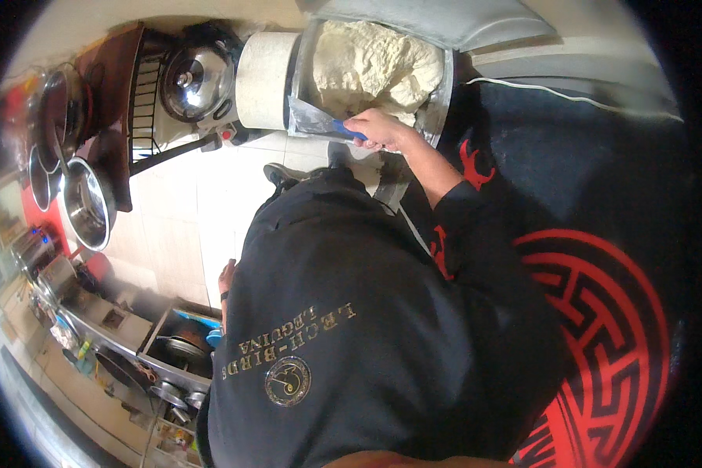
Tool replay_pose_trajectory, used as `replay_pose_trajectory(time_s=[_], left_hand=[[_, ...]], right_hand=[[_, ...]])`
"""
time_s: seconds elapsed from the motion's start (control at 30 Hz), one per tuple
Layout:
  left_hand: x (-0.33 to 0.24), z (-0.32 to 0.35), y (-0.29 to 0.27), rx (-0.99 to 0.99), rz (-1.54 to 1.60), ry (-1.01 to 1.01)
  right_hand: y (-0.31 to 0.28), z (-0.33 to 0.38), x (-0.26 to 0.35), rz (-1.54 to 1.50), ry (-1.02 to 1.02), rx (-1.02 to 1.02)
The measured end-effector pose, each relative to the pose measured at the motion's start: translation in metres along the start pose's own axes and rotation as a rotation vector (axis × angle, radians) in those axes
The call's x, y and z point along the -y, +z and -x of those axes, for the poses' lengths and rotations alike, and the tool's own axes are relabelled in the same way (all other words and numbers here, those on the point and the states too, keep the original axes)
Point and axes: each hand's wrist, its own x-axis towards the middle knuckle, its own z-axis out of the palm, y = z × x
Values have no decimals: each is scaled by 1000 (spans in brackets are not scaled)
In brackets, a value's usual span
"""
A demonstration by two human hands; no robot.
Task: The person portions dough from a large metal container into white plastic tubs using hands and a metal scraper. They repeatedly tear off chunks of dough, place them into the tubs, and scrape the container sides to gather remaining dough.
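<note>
My right hand (380, 130) is closed around the blue handle (349, 131) of a scraper. Its broad, flat blade (312, 118) points left and lies across the near left rim of a metal tub (442, 86). A large mass of pale, lumpy dough (374, 62) fills much of that tub, just beyond my fist. Down at my left side hangs my left hand (226, 277), away from the tub. My dark apron covers part of it, and how its fingers are set is too small to make out.
Left of the tub are a white cylindrical housing (267, 80) and a shiny round metal lid or bowl (197, 81) beside a wire rack (144, 97). Steel bowls (86, 204) stand farther left. A white cable (577, 96) runs along the right. An open drawer (181, 343) holds pans.
</note>
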Motion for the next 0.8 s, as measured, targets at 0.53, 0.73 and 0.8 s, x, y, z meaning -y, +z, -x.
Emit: replay_pose_trajectory(time_s=[0.53, 0.73, 0.8], left_hand=[[-2, 9, -1, 40, -48, 5], [0, 9, 16, 27, -11, 8], [-1, 8, 20, 22, 3, 6]], right_hand=[[71, -92, 13, -271, -249, -481], [29, 0, -6, -272, -115, -71], [0, -4, -28, 71, -259, -332]])
